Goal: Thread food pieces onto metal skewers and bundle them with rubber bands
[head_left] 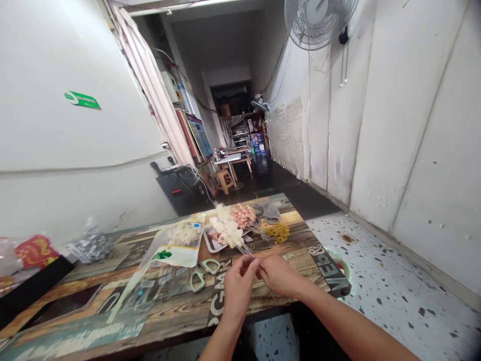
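My left hand [239, 281] is closed around the thin sticks of a bundle of skewers threaded with white pieces [227, 228]. My right hand [280, 277] meets it at the same stick ends, fingers pinched together; whatever else lies between the fingertips is hidden. The white ends point away from me, above a small white tray [212, 244] with some pink meat in it. Just beyond lie skewers of pink meat [243, 215], and right of them a heap of yellow rubber bands [278, 233]. Green-handled scissors [203, 274] rest left of my left hand.
A clear plastic bag [176, 253] with white pieces lies left of the tray. Grey cloth or gloves [271, 212] sit at the far edge of the wood-patterned table [180, 306]. At far left are a dark phone-like slab [63, 306], a black box [33, 291] and plastic packets [90, 245].
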A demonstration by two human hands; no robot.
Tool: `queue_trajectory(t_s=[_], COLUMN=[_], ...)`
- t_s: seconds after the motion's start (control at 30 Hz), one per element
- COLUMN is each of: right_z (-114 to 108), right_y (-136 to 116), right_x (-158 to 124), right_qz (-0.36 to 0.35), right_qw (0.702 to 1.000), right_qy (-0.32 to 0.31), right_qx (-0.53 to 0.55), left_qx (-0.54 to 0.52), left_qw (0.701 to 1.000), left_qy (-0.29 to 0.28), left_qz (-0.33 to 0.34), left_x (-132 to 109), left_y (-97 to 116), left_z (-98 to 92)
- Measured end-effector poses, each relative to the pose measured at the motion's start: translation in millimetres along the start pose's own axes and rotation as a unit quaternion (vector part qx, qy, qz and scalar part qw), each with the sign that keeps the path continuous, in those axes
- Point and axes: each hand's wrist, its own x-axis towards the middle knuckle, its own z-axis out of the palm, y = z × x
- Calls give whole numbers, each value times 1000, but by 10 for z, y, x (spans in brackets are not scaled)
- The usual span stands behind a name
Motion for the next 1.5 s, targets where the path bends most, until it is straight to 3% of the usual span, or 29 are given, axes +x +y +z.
queue_trajectory(t_s=[0.1,0.2,0.27,0.33,0.37,0.4,0.5,0.53,0.57,0.63,0.8,0.9,0.97,1.03,1.07,1.13,1.2,1.27,1.33,1.43,1.5], right_z=[89,193,242,260,258,247,183,156,129,84,58,102,124,120,109,79,59,68,100,137,116], right_y=[-49,-71,-53,-17,3,21,57,60,60,49,4,-6,-2,7,10,17,26,43,66,81,64], right_x=[19,21,18,15,13,10,-9,-17,-24,-32,-21,-29,-42,-54,-59,-64,-71,-89,-124,-197,-241], right_qz=[10,35,42,47,48,47,44,44,47,63,104,110,110,108,108,111,124,140,147,141,138], right_qw=[995,992,996,979,945,893,703,665,645,642,665,682,690,693,694,691,683,668,650,622,600], right_qy=[18,78,85,19,-32,-86,-205,-221,-227,-215,-204,-165,-147,-141,-141,-152,-172,-206,-256,-327,-349], right_qx=[-98,-89,4,199,321,440,679,712,728,733,711,704,700,699,698,698,699,701,700,698,707], left_qx=[35,26,4,-24,-41,-63,-123,-134,-139,-140,-146,-120,-42,90,163,289,377,428,440,432,438], left_qw=[999,998,998,998,997,996,991,990,989,990,988,992,999,992,969,876,768,692,646,594,569], left_qy=[27,48,59,60,54,42,3,-6,-13,-20,-30,-30,-14,39,70,84,2,-109,-183,-248,-260], left_qz=[19,16,11,-8,-24,-40,-55,-46,-36,-25,-38,-39,-16,83,172,376,517,571,596,632,645], left_x=[11,34,42,37,31,25,21,26,33,52,83,68,38,-2,-21,-46,-46,-29,-9,10,19], left_y=[-38,-63,-50,-4,29,64,159,177,186,178,98,64,39,1,-21,-55,-58,-23,37,140,222], left_z=[22,14,4,-3,-5,-7,-17,-24,-33,-52,-67,-73,-114,-201,-257,-373,-463,-510,-524,-531,-538])
